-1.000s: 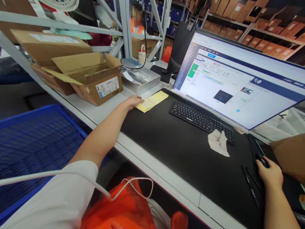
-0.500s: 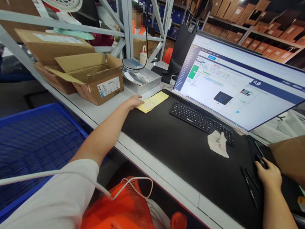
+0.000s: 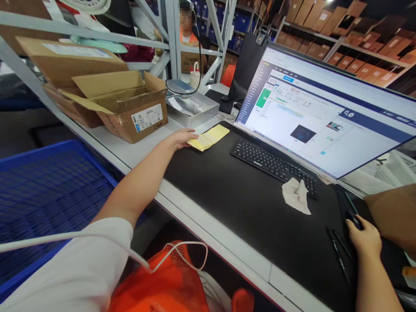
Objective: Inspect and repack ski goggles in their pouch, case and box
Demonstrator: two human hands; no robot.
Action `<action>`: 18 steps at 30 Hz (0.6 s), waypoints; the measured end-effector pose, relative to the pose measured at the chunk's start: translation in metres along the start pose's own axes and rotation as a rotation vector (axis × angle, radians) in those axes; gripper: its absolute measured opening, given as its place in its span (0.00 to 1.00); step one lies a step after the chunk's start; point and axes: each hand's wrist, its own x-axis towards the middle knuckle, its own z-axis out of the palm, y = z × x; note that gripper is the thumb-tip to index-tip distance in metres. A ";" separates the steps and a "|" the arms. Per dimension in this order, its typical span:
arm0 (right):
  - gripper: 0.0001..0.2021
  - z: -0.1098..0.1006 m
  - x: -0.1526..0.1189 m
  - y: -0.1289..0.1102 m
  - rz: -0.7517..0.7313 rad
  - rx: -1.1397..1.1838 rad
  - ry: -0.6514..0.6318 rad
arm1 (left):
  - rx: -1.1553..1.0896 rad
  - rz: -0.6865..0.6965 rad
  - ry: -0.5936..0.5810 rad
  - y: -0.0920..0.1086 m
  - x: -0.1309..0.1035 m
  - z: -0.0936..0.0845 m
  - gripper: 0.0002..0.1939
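Note:
My left hand (image 3: 182, 138) grips the near left edge of some folded yellow paper (image 3: 209, 138), thumb on top and the other fingers beneath. The paper rests on the far left corner of a black desk mat (image 3: 237, 199). On the right, my right hand (image 3: 364, 236) is wrapped over a black computer mouse (image 3: 355, 220). Beside that hand lie black pens (image 3: 339, 253). A crumpled white tissue (image 3: 296, 195) partly covers the right end of a black keyboard (image 3: 260, 160), below the lit monitor (image 3: 312, 112).
An open cardboard box (image 3: 143, 123) and a grey tray (image 3: 195, 110) with papers stand at the far left. A blue plastic crate (image 3: 55, 190) is below the desk edge. A brown carton (image 3: 391, 212) sits beyond my right hand. Another person (image 3: 189, 34) is behind the metal frame.
The view has shifted very slightly. My left hand stays on the yellow paper and my right hand on the mouse. The person behind the frame has moved a little.

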 end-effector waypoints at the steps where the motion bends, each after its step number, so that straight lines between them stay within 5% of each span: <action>1: 0.40 -0.001 -0.001 -0.002 0.029 0.023 -0.020 | -0.004 -0.005 -0.005 0.000 0.000 0.000 0.41; 18: 0.38 -0.007 -0.005 -0.016 0.046 0.111 -0.031 | 0.065 0.063 0.067 -0.008 0.004 0.006 0.22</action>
